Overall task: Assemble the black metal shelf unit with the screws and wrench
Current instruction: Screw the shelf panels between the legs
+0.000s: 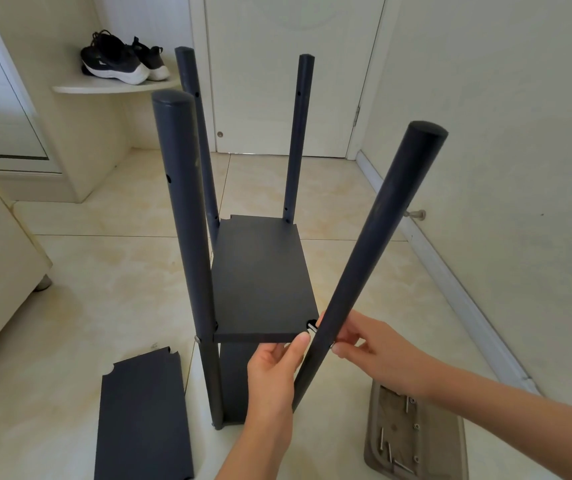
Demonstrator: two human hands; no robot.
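We're gripping leaning pole [364, 271] with left hand [274, 372], right hand [374, 348] pinching screw [312, 327] at shelf board's [260, 271] 5 o'clock corner.

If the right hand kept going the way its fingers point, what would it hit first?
The leaning pole. The right hand points left at it, its fingertips touching the pole's side and seemingly pinching a screw that passes through it.

My right hand [374, 348] pinches the leaning pole [378, 244] where a screw [311, 326] meets the shelf panel [260, 275]'s near right corner. My left hand [272, 372] has its thumb on the panel's near edge. A loose panel [142, 420] lies near left and a tray [450, 455] of screws near right.
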